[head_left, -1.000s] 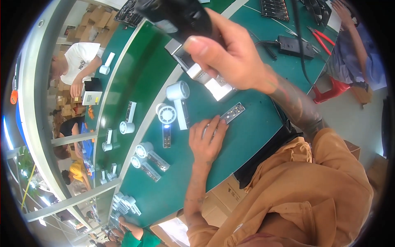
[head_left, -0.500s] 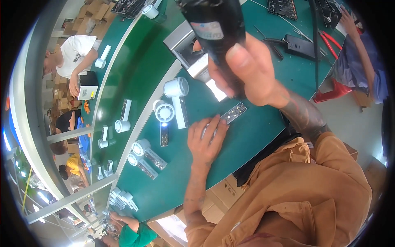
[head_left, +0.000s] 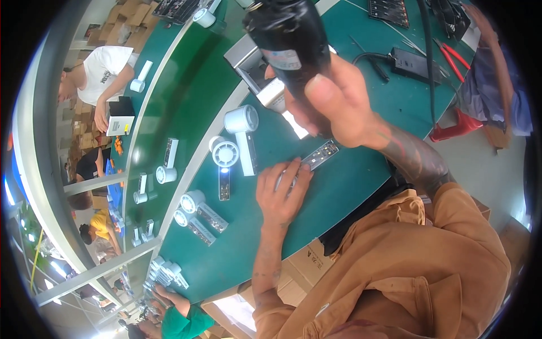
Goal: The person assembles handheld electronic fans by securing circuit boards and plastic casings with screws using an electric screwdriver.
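Overhead: hands, tool and strip on the green surface

Head view. Right hand (head_left: 339, 99) grips a black cylindrical tool (head_left: 288, 39), raised well above the surface (head_left: 361, 169). Left hand (head_left: 279, 195) lies flat, fingers spread, fingertips pressing a narrow grey strip (head_left: 319, 156). Just left stand two white handheld fans (head_left: 240, 133); further fans lie beyond. Nothing stands between tool and strip.

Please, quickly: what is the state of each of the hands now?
Left hand: open, fingers resting on the small grey strip.
Right hand: closed around the black tool.
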Demonstrator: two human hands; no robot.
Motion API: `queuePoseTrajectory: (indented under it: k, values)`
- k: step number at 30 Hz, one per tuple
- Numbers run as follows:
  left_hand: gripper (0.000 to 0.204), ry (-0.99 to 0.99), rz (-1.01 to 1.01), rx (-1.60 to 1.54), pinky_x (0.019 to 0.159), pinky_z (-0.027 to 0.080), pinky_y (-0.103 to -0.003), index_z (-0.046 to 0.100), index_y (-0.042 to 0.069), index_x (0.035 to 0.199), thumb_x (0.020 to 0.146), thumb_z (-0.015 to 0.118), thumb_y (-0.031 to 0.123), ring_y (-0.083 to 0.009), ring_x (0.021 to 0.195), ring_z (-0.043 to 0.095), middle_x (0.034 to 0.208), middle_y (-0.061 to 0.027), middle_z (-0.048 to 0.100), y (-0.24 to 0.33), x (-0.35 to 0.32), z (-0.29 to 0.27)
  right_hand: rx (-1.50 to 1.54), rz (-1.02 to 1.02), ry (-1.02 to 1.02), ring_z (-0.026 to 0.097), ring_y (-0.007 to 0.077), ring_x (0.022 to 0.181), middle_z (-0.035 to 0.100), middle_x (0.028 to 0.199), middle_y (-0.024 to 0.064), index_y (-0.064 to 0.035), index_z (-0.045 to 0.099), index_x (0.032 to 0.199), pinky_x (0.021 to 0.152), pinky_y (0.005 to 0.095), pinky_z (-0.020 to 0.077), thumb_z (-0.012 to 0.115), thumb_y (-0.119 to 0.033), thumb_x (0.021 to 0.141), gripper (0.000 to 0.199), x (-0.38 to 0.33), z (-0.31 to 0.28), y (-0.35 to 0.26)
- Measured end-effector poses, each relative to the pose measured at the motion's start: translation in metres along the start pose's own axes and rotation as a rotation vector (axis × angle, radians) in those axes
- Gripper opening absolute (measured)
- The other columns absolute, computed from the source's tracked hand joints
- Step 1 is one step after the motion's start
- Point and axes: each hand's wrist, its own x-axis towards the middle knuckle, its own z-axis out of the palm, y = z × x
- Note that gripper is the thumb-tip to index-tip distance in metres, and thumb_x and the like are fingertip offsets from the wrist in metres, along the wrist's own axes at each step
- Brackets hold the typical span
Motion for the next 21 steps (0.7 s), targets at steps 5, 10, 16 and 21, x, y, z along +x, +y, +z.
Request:
queuePoseTrajectory:
  k: [5,10,16,21]
  values:
    - [0.024,0.004,0.004,-0.007,0.070,0.051,-0.037,0.072,0.005,0.093,0.072,0.083,0.008,-0.0238,0.091,0.064,0.102,-0.0074,0.070,-0.0015,-0.0011,0.0010,-0.159,0.046,-0.031,0.049,0.0061,0.052,0.057,0.071,0.0045,0.0041,0.052,0.126,0.049,0.0214,0.0384,0.044,-0.062,0.099,0.072,-0.0001,-0.0041,-0.0047]
    - [0.024,0.000,-0.003,-0.016,0.071,0.051,-0.038,0.072,0.005,0.093,0.072,0.083,0.007,-0.0239,0.091,0.064,0.103,-0.0073,0.070,-0.0022,0.0000,0.0017,-0.154,0.045,-0.045,0.048,0.0059,0.051,0.057,0.069,0.0037,0.0048,0.050,0.127,0.049,0.0212,0.0377,0.043,-0.062,0.099,0.073,-0.0004,-0.0053,-0.0057]
    - [0.024,0.000,-0.008,-0.022,0.071,0.051,-0.038,0.072,0.005,0.094,0.073,0.082,0.007,-0.0239,0.092,0.064,0.103,-0.0074,0.069,-0.0029,0.0009,0.0010,-0.018,-0.042,-0.002,0.044,0.0038,0.047,0.049,0.061,-0.0007,0.0017,0.054,0.115,0.043,0.0221,0.0360,0.056,-0.039,0.101,0.043,0.0011,-0.0009,0.0030]
    - [0.023,-0.008,-0.017,-0.035,0.072,0.052,-0.038,0.072,0.006,0.093,0.073,0.081,0.006,-0.0241,0.094,0.063,0.102,-0.0075,0.069,-0.0038,0.0006,-0.0002,-0.177,0.022,-0.085,0.047,0.0057,0.052,0.056,0.068,0.0032,0.0069,0.050,0.125,0.050,0.0214,0.0380,0.042,-0.063,0.099,0.075,0.0008,-0.0025,0.0029]
